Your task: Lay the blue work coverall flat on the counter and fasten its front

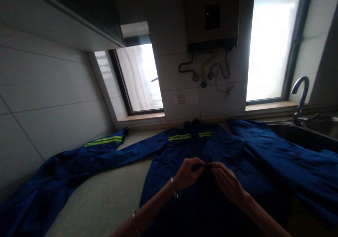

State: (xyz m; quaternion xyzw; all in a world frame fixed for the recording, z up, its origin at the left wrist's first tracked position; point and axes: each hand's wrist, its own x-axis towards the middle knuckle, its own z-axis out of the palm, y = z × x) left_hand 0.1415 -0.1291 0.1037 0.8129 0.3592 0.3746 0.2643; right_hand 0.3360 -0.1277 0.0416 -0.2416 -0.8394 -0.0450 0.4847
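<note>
Here, both hands (pixel 208 177) pinching blue jacket (pixel 224 149) front; no legible writing.

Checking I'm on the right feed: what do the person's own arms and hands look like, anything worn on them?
Both forearms are bare, with no sleeves or gloves in view. The left hand has a thin silvery bracelet at the wrist, and a second metal bangle sits further up that forearm. The right hand and its wrist show nothing worn. The dim light hides finer detail.
</note>
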